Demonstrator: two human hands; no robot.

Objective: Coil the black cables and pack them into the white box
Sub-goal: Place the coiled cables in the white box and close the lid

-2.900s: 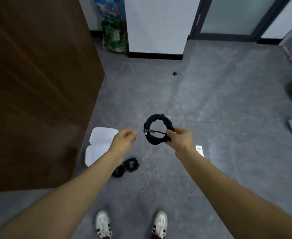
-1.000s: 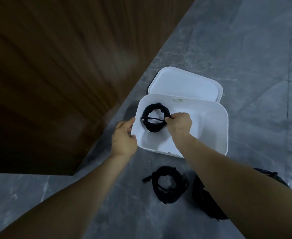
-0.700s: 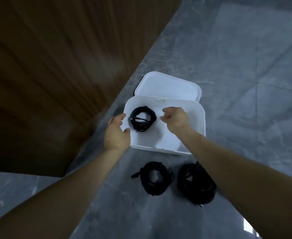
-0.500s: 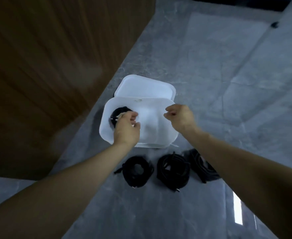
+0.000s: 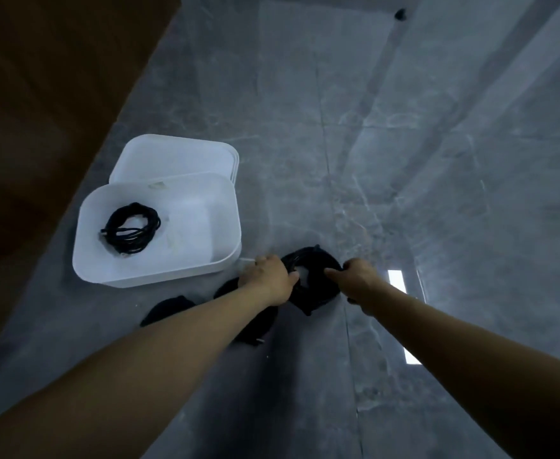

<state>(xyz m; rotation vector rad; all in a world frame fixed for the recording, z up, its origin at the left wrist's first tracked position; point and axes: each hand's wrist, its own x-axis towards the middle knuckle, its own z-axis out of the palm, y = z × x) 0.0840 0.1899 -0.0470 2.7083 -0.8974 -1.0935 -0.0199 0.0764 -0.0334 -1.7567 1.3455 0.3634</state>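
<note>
one coiled black cable (image 5: 129,228) lies inside the open white plastic box (image 5: 229,226); just right of the box, both hands, left hand (image 5: 267,276) and right hand (image 5: 354,278), grip a thicker black coil (image 5: 311,294) on the floor, with two more coils waiting beside it.

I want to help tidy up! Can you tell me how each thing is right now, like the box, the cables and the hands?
White box: open, on the floor.
Lid: off, behind the box.
Coiled cable: lying inside the box.
Big coil: on the floor, gripped by both hands.
Two other coils: on the floor, partly hidden.
Left hand: gripping.
Right hand: gripping.
</note>
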